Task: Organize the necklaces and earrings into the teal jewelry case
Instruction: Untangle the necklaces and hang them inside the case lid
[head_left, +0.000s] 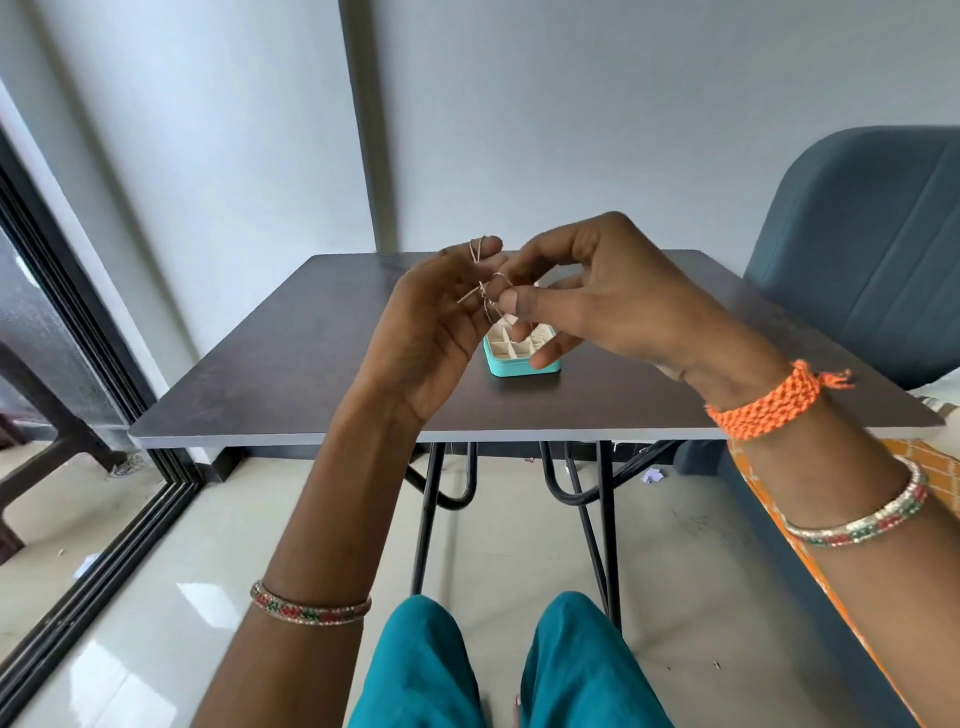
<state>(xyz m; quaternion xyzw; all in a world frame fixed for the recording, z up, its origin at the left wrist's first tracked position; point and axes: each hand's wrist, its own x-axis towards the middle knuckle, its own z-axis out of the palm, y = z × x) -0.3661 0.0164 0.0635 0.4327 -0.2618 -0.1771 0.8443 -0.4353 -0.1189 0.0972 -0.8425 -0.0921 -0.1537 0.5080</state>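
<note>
Both my hands are up over the bench (291, 364), left hand (436, 322) and right hand (613, 296) pinching a thin chain (485, 296) above the open case (522, 358).

Two hands are raised, the left hand (431, 317) and the right hand (613, 301); one thin necklace (485, 296) hangs between them. One teal jewelry case (522, 364) sits on one counter (291, 374); one blue chair (862, 249) stands beside it.

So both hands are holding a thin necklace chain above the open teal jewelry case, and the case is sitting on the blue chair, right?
Not quite. The head view shows the teal jewelry case sitting on the dark table, not the chair. The rest holds: left hand and right hand hold the thin chain above it.
</note>
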